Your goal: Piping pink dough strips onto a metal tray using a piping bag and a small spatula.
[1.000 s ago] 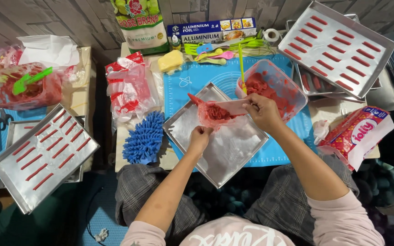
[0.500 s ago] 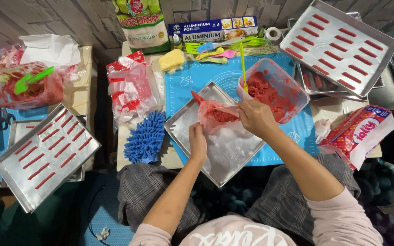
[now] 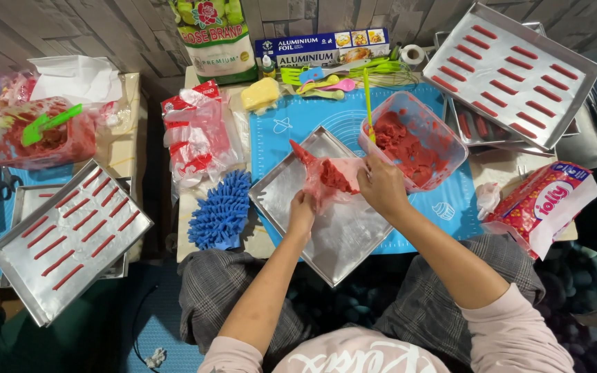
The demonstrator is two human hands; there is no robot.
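My right hand [image 3: 381, 186] and left hand [image 3: 302, 211] both clench the piping bag [image 3: 329, 176] of red paste. The tray [image 3: 354, 238] under my fingers is bare, no strips piped yet. Filled trays [image 3: 519, 69] lie well beyond them.

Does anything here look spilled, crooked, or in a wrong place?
Nothing looks spilled. The tray of red strips at the left lies tilted, overhanging the tray under it. Both hands, left hand and right hand, hold a piping bag of red paste over the empty tray.
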